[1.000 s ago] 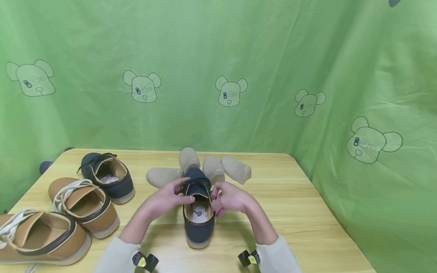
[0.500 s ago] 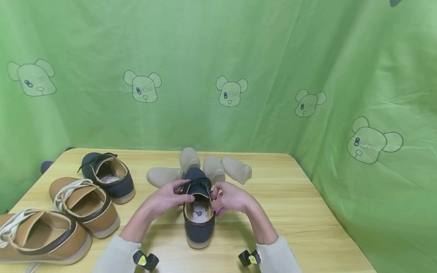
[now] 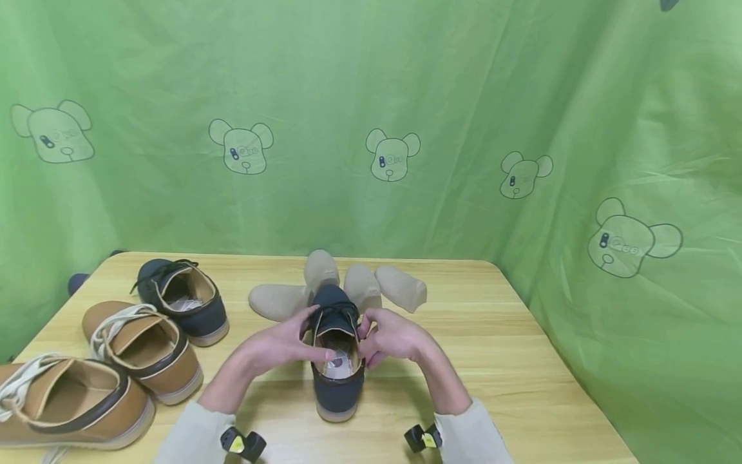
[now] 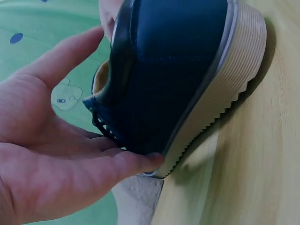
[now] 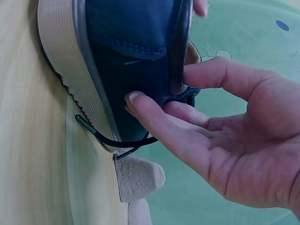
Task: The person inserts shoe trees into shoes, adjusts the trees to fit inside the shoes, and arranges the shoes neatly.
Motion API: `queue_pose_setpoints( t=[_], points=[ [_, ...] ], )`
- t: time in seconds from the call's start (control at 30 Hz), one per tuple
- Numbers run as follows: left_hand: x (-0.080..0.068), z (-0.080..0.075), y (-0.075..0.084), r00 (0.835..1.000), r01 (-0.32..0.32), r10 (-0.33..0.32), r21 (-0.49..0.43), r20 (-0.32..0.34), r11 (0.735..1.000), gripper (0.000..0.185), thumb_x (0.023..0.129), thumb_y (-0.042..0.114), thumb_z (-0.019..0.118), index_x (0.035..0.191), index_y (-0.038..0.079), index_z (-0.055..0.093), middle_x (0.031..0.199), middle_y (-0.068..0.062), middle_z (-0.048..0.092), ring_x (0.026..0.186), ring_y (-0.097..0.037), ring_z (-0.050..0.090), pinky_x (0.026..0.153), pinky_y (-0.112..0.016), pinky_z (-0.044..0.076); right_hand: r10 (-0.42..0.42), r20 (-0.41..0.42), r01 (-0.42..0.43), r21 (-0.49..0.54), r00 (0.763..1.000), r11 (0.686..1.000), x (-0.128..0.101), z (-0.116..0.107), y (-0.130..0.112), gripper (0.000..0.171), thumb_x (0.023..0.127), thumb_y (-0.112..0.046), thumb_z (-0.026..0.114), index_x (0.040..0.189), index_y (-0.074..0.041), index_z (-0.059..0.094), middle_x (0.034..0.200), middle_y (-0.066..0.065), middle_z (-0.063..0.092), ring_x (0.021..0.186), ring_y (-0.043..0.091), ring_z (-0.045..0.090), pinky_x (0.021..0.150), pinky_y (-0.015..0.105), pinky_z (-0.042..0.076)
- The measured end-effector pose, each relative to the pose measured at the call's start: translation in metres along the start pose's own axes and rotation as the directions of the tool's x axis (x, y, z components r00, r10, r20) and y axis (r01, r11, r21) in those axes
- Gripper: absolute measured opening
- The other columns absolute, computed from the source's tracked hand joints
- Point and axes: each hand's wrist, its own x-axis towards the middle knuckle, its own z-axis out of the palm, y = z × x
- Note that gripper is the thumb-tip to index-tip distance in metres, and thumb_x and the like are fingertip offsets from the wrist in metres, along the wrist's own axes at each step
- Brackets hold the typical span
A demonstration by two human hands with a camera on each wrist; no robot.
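A navy lace-up shoe [image 3: 337,380] with a pale ribbed sole stands mid-table, heel toward me. My left hand [image 3: 304,338] is at its left side. In the left wrist view its fingers [image 4: 117,164] lie straight along the shoe's [image 4: 178,70] wall by the laces, and its thumb [image 4: 61,56] stretches over the opening. My right hand [image 3: 371,335] pinches the right collar. The right wrist view shows its thumb [image 5: 220,75] on the collar edge and its index finger [image 5: 154,117] curled against the outer side. A black lace end [image 5: 117,140] hangs by the sole.
Several beige foot-shaped pads [image 3: 278,299] lie just behind the shoe. At the left of the wooden table [image 3: 522,361] stand a second navy shoe [image 3: 182,299] and two tan shoes [image 3: 145,348] [image 3: 64,403]. A green bear-print curtain [image 3: 406,96] encloses the table.
My left thumb has slid from the tongue down across the shoe's opening. The right hand and the shoe stay put.
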Motion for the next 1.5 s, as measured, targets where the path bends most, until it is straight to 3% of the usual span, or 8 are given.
queue_pose_setpoints(
  t=[0.13, 0.23, 0.5, 0.73, 0.93, 1.13, 1.3, 1.5],
  points=[
    [-0.006, 0.005, 0.005, 0.999, -0.003, -0.001, 0.085, 0.046, 0.996, 0.134, 0.073, 0.025, 0.092, 0.163, 0.008, -0.005, 0.167, -0.028, 0.007, 0.151, -0.042, 0.023, 0.124, -0.060, 0.014, -0.002, 0.002, 0.002, 0.000, 1.000, 1.000, 0.000, 0.000, 0.000, 0.030, 0.073, 0.004, 0.066, 0.098, 0.005, 0.049, 0.078, 0.016, 0.066, 0.067, 0.025, 0.070, 0.067, 0.043, 0.063],
    [-0.010, 0.009, 0.008, 0.996, -0.049, 0.037, 0.152, 0.081, 0.987, 0.140, 0.071, 0.025, 0.093, 0.162, 0.008, -0.013, 0.167, -0.029, -0.001, 0.151, -0.043, 0.023, 0.124, -0.059, 0.014, -0.002, -0.001, 0.002, -0.005, 1.000, 1.000, 0.000, 0.000, 0.000, 0.030, 0.073, 0.004, 0.067, 0.098, 0.005, 0.050, 0.078, 0.017, 0.066, 0.068, 0.026, 0.071, 0.068, 0.044, 0.063],
    [-0.012, 0.019, 0.005, 0.991, -0.105, 0.088, 0.188, 0.100, 0.977, 0.145, 0.070, 0.019, 0.094, 0.159, 0.007, -0.020, 0.167, -0.026, -0.014, 0.155, -0.042, 0.007, 0.125, -0.058, 0.010, -0.014, -0.005, 0.014, -0.015, 1.000, 1.000, -0.001, 0.000, 0.000, 0.030, 0.073, 0.004, 0.067, 0.097, 0.005, 0.049, 0.081, 0.019, 0.068, 0.068, 0.028, 0.073, 0.068, 0.044, 0.064],
    [-0.012, 0.017, 0.004, 0.991, -0.123, 0.111, 0.190, 0.075, 0.974, 0.144, 0.070, 0.020, 0.094, 0.160, 0.006, -0.017, 0.166, -0.032, 0.003, 0.151, -0.043, 0.023, 0.124, -0.059, 0.015, -0.016, -0.003, 0.016, -0.008, 1.000, 1.000, 0.000, -0.001, -0.001, 0.028, 0.074, 0.004, 0.066, 0.097, 0.004, 0.049, 0.079, 0.017, 0.067, 0.068, 0.027, 0.072, 0.068, 0.043, 0.064],
    [-0.011, 0.012, 0.000, 0.987, -0.154, 0.134, 0.254, 0.093, 0.955, 0.141, 0.070, 0.027, 0.094, 0.161, 0.007, -0.011, 0.168, -0.028, 0.004, 0.151, -0.042, 0.023, 0.124, -0.059, 0.018, -0.011, -0.004, 0.011, -0.005, 1.000, 1.000, 0.000, 0.000, -0.001, 0.028, 0.074, 0.004, 0.065, 0.097, 0.004, 0.050, 0.078, 0.015, 0.067, 0.067, 0.027, 0.071, 0.069, 0.044, 0.064],
    [-0.009, 0.009, -0.008, 0.981, -0.183, 0.160, 0.266, 0.108, 0.946, 0.138, 0.070, 0.033, 0.093, 0.162, 0.007, -0.006, 0.166, -0.026, 0.017, 0.149, -0.038, 0.031, 0.123, -0.058, 0.022, -0.013, 0.002, 0.013, 0.002, 1.000, 1.000, -0.001, 0.000, -0.001, 0.029, 0.075, 0.004, 0.065, 0.098, 0.005, 0.049, 0.078, 0.016, 0.067, 0.071, 0.033, 0.073, 0.069, 0.044, 0.064],
    [-0.007, 0.007, -0.011, 0.972, -0.230, 0.201, 0.287, 0.125, 0.930, 0.133, 0.072, 0.035, 0.092, 0.162, 0.004, -0.001, 0.167, -0.023, 0.014, 0.149, -0.037, 0.030, 0.122, -0.057, 0.023, -0.011, 0.001, 0.011, 0.002, 1.000, 1.000, 0.000, 0.000, -0.002, 0.029, 0.075, 0.005, 0.065, 0.099, 0.006, 0.049, 0.078, 0.016, 0.067, 0.072, 0.034, 0.073, 0.069, 0.045, 0.063],
    [-0.006, 0.006, -0.015, 0.974, -0.217, 0.184, 0.318, 0.130, 0.923, 0.130, 0.074, 0.039, 0.091, 0.163, 0.007, 0.002, 0.169, -0.022, 0.006, 0.149, -0.037, 0.031, 0.122, -0.058, 0.024, -0.018, -0.011, 0.018, -0.009, 1.000, 1.000, -0.001, 0.001, -0.002, 0.030, 0.075, 0.005, 0.066, 0.100, 0.007, 0.048, 0.079, 0.018, 0.067, 0.070, 0.031, 0.073, 0.068, 0.044, 0.064]
  ],
)
